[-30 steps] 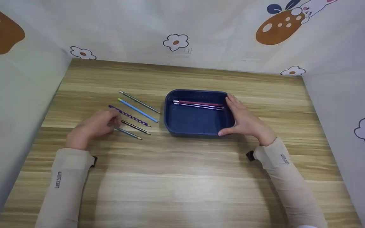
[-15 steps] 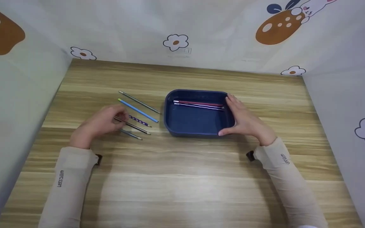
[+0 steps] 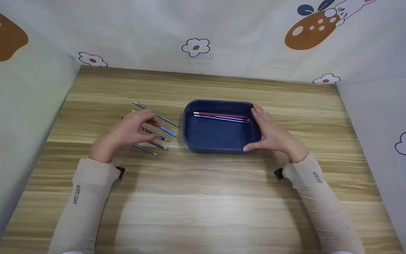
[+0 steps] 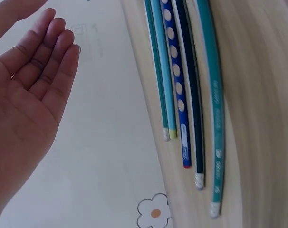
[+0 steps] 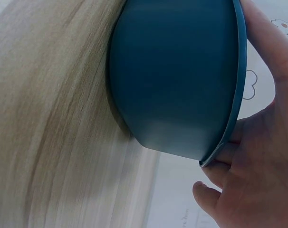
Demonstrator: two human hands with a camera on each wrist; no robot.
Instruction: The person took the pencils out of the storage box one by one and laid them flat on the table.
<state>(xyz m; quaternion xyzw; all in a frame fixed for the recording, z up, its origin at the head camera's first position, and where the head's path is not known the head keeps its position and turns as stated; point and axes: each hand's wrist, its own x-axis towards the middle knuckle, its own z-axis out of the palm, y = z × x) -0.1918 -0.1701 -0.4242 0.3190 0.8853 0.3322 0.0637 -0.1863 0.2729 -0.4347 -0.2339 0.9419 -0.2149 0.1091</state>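
Note:
My left hand [image 3: 129, 128] is held over a row of pencils with thumb and fingers apart and nothing between them. Five becomes several here: a green pencil [image 3: 168, 120], a light blue pencil [image 3: 168, 131], a purple dotted pencil [image 4: 178, 88], a dark pencil [image 4: 191, 76] and a teal pencil [image 4: 216, 118] lie side by side on the table. The hand covers parts of them in the head view. My right hand [image 3: 273, 134] grips the right end of a dark blue open box [image 3: 220, 135], thumb at the front. Inside the box lie a red pencil [image 3: 224, 115] and a shiny dark pencil [image 3: 217, 118].
The wood-grain table [image 3: 203, 197] stretches in front of both arms. Pale walls [image 3: 136, 35] printed with flowers stand behind and at both sides. A black strap piece [image 3: 279, 173] shows at the right wrist, another [image 3: 120, 173] at the left.
My left hand has moved right and away from me across the pencils, and its fingers have spread apart. The right hand and the box have stayed put.

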